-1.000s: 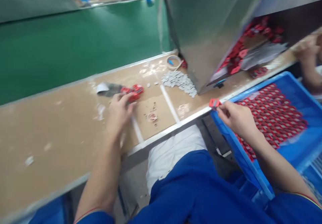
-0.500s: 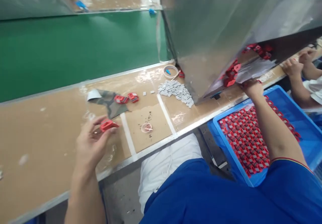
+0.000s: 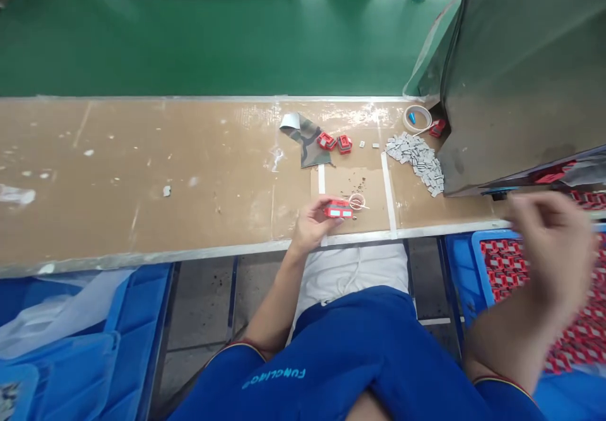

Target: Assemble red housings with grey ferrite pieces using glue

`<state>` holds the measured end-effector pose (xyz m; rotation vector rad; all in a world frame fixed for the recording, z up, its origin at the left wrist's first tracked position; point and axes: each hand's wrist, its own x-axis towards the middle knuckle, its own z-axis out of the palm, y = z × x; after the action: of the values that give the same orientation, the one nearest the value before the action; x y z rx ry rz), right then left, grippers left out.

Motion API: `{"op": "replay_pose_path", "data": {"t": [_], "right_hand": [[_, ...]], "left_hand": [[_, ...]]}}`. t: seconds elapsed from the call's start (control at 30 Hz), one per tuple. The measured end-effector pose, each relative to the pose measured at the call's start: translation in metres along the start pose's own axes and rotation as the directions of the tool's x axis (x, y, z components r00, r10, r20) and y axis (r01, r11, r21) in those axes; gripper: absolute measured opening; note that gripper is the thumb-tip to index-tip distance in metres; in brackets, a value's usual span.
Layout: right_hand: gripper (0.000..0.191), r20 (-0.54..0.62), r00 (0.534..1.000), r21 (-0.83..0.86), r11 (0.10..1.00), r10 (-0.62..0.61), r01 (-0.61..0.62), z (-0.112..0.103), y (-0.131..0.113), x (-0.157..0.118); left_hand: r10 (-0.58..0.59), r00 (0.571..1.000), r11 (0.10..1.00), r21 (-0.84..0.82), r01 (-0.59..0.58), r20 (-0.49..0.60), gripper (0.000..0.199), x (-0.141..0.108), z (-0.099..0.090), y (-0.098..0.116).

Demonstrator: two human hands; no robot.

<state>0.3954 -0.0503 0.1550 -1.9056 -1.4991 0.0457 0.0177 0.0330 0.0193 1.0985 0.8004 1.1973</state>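
My left hand grips a red part with two pale rectangles on its side, above the bench's front edge. My right hand is raised over the blue tray at the right; motion blurs it, and whether its curled fingers hold anything cannot be made out. Two red and grey parts lie on and beside a camouflage cloth piece. Right of them are two small pale pieces and a heap of grey pieces. A small ring sits just beyond the held part.
A large metal chute stands at the right, with a tape roll and a red part beside it. The blue tray holds rows of red parts. Blue bins stand at lower left.
The view has swung left. My right hand has come out from under the chute, back towards me. My left hand still holds the red part, now closer to the small ring.
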Motion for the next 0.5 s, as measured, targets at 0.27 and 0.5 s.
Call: {"op": "replay_pose_path", "data": {"t": [0.27, 0.5], "right_hand": [[0.023, 0.324, 0.895, 0.476, 0.870, -0.307, 0.127, 0.185, -0.082, -0.043], [0.020, 0.154, 0.947, 0.469, 0.865, -0.282, 0.181, 0.191, -0.083, -0.034]], "left_hand": [[-0.094, 0.993, 0.995, 0.023, 0.093, 0.065, 0.036, -0.035, -0.013, -0.011], [-0.072, 0.993, 0.995, 0.068, 0.066, 0.090, 0.039, -0.038, -0.015, -0.009]]}}
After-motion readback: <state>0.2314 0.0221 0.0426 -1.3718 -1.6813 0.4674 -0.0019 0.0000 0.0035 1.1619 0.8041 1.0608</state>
